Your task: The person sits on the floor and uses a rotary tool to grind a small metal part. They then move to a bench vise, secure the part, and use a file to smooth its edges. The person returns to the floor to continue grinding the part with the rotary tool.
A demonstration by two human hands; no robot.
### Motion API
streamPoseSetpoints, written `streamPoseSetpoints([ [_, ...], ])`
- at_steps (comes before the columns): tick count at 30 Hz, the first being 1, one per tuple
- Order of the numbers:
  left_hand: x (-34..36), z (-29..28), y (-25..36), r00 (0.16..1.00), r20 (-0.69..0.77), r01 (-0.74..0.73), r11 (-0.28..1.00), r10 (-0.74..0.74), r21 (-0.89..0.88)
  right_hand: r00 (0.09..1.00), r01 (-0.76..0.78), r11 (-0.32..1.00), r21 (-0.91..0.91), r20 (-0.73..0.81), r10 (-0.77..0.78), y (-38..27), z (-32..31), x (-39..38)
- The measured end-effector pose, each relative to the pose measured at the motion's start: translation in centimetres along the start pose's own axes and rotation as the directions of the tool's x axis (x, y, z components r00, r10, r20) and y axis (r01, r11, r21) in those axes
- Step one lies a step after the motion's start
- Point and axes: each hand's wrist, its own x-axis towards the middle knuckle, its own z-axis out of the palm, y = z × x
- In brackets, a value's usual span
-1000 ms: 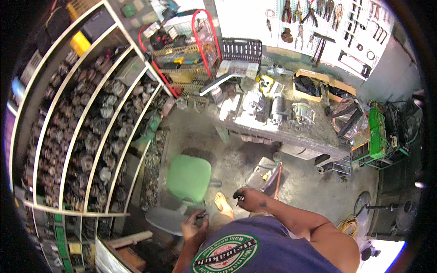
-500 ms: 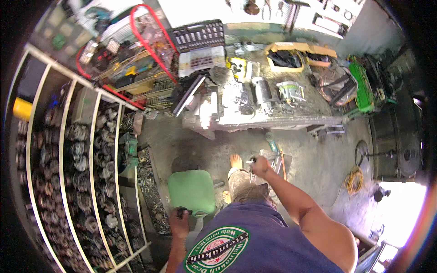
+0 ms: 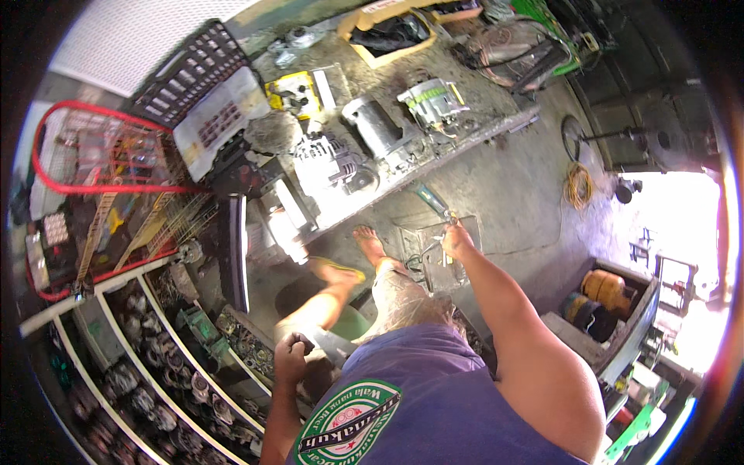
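Note:
My right hand (image 3: 458,241) reaches forward on a straight arm, its fingers closed round a slim metal tool, only partly visible. Just beyond it is a teal-handled tool (image 3: 435,201); whether my fingers touch it cannot be told. Below my hand lies a flat mat or board (image 3: 465,267) with metal pieces on it. My left hand (image 3: 291,358) is low at my left side, fingers curled; what they hold is hidden. Beside it is a grey flat piece (image 3: 332,345), and the green stool (image 3: 353,322) shows partly behind my leg.
A workbench (image 3: 403,180) ahead carries a cylindrical motor (image 3: 377,128), alternators (image 3: 431,103), a socket case (image 3: 190,74) and a cardboard box (image 3: 387,58). Shelves of parts (image 3: 167,341) stand left, beside a red-framed rack (image 3: 116,188). A coiled yellow cable (image 3: 578,186) lies right.
The view has swung, so the bench slants and the shelves sit lower. My right hand has moved forward toward the teal-handled tool. My legs now stand apart, one foot beside the bench.

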Motion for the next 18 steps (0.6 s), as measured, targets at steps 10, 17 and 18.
streamPoseSetpoints([
  [10,13.5,-7.3,-8.2,0.841,0.541,-0.234,0.884,-0.025,0.405,0.887,-0.423,0.877,0.229,-0.094,0.452,-3.6,7.7,-4.9],
  [17,17.4,-16.7,-15.3,0.900,0.434,-0.273,0.722,-0.042,0.636,0.963,-0.067,0.788,0.612,-0.168,0.213,-17.2,10.7,-9.3],
  [18,17.5,-17.4,-15.6,0.905,0.426,-0.273,0.729,-0.028,0.627,0.996,0.031,0.799,0.601,-0.087,0.026,-21.0,12.6,-9.5],
])
